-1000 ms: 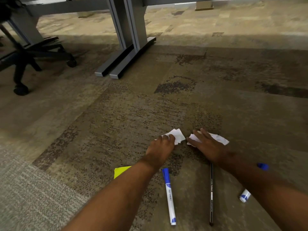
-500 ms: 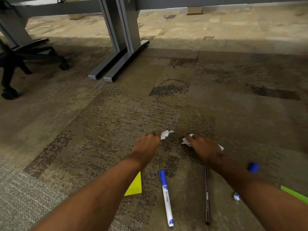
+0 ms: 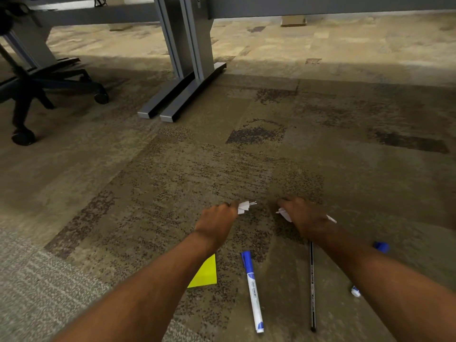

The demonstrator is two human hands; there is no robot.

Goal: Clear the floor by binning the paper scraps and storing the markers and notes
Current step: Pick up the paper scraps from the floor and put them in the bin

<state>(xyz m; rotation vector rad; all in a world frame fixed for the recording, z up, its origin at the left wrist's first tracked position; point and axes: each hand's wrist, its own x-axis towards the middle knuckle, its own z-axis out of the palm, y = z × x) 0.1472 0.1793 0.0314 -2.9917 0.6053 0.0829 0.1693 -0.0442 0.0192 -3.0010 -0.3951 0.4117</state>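
My left hand (image 3: 217, 222) and right hand (image 3: 304, 218) each clench crumpled white paper scraps on the carpet floor (image 3: 172, 181).
Left scrap (image 3: 244, 206), right scrap (image 3: 283, 214); nearer me lie a yellow sticky note (image 3: 206, 274), a blue-capped white marker (image 3: 252, 290) and a thin black pen (image 3: 312, 285).

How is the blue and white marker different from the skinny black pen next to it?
The marker is fat and white with a blue cap; the black pen is thin and dark all over. The whole marker shows, but the pen's far end hides under the right arm. Both lie on the carpet, pointing roughly the same way.
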